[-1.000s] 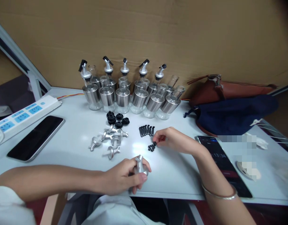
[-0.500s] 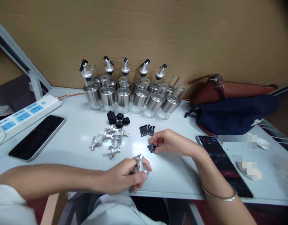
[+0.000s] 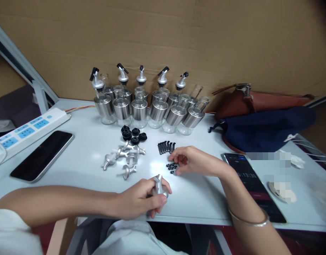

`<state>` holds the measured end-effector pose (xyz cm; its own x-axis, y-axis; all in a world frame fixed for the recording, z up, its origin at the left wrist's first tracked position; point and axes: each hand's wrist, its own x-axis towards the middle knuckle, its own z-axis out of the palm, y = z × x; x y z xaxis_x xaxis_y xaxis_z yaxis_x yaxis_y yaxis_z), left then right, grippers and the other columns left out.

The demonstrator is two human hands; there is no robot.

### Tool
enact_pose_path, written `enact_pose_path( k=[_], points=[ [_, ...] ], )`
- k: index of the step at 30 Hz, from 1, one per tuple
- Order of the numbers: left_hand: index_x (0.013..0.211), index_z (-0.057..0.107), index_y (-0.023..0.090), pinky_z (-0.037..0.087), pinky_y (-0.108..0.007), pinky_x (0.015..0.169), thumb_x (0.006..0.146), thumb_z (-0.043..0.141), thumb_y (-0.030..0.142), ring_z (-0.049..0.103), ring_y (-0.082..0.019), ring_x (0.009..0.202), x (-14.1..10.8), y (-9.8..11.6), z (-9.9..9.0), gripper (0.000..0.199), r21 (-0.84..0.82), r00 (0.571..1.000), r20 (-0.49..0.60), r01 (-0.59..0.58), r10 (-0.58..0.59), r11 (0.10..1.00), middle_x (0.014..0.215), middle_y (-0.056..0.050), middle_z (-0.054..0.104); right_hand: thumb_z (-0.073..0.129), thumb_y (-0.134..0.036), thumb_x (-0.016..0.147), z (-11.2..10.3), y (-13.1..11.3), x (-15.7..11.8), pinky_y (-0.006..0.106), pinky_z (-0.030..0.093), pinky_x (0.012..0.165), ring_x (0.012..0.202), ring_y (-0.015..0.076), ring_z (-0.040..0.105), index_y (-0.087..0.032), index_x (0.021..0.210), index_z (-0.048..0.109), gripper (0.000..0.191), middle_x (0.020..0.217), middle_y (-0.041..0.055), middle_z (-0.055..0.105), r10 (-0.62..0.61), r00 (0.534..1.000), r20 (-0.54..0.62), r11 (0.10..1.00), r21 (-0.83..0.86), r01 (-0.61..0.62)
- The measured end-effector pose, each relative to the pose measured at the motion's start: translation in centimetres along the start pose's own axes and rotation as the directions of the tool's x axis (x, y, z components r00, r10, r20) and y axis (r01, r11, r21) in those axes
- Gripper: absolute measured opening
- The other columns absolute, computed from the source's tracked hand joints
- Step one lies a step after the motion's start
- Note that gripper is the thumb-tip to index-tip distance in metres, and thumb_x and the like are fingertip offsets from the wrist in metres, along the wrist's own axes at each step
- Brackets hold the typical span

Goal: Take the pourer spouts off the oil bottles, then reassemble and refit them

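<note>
My left hand (image 3: 143, 200) is closed around a silver pourer spout (image 3: 159, 187), its neck pointing up, near the table's front edge. To the right, my right hand (image 3: 185, 161) hovers low over a small cluster of black rubber caps (image 3: 171, 168). Its thumb and fingers are curled but apart, and no piece shows between them. Just behind the caps lies a row of black levers (image 3: 166, 147). Several loose silver pourer spouts (image 3: 131, 160) rest left of centre, with black ribbed stoppers (image 3: 135, 140) behind them.
Glass bottles with steel bands (image 3: 139, 110) line the back, some fitted with pourers. A power strip (image 3: 30, 129) and a dark phone (image 3: 42, 156) lie left. On the right are a phone showing a timer (image 3: 254, 187), a navy cloth bag (image 3: 269, 129) and a brown leather bag (image 3: 280, 101).
The black rubber caps under my right fingers have spread slightly apart. My right hand has barely shifted, and my left hand keeps its hold on the pourer spout.
</note>
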<state>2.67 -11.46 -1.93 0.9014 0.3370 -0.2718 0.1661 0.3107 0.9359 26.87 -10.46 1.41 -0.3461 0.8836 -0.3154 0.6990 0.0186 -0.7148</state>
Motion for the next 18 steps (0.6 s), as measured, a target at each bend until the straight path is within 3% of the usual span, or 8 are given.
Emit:
enact_pose_path(
  k=[7, 13, 18],
  points=[
    [0.106, 0.048, 0.014, 0.042, -0.023, 0.055, 0.075, 0.049, 0.076, 0.05, -0.009, 0.054, -0.1, 0.2, 0.0, 0.069, 0.006, 1.0, -0.006, 0.005, -0.005, 1.0, 0.066, 0.003, 0.05, 0.069, -0.007, 0.07, 0.2, -0.3, 0.1, 0.024, 0.044, 0.06, 0.063, 0.0128, 0.055, -0.014, 0.085, 0.064, 0.018, 0.069, -0.0027, 0.057, 0.076, 0.997, 0.016, 0.997, 0.024, -0.076],
    [0.106, 0.047, 0.014, 0.043, -0.023, 0.055, 0.074, 0.05, 0.076, 0.05, -0.008, 0.054, 0.0, 0.2, 0.1, 0.069, -0.012, 1.0, -0.005, 0.006, -0.006, 1.0, 0.066, 0.004, 0.05, 0.084, -0.02, 0.065, 0.4, -1.2, -0.2, 0.024, 0.042, 0.061, 0.065, 0.0128, 0.051, -0.015, 0.1, 0.064, 0.041, 0.081, -0.0007, 0.052, -0.044, 0.998, 0.043, 0.99, -0.135, 0.05],
    [0.105, 0.047, 0.015, 0.042, -0.023, 0.056, 0.075, 0.05, 0.076, 0.049, -0.008, 0.054, 0.0, 0.3, 0.1, 0.068, -0.011, 1.0, -0.005, 0.007, -0.007, 1.0, 0.067, 0.003, 0.05, 0.076, -0.011, 0.073, 0.8, -1.5, -0.2, 0.024, 0.041, 0.064, 0.07, 0.0132, 0.051, -0.018, 0.098, 0.065, 0.028, 0.09, 0.0017, 0.052, -0.096, 0.995, 0.035, 0.967, -0.232, 0.102]
  ],
)
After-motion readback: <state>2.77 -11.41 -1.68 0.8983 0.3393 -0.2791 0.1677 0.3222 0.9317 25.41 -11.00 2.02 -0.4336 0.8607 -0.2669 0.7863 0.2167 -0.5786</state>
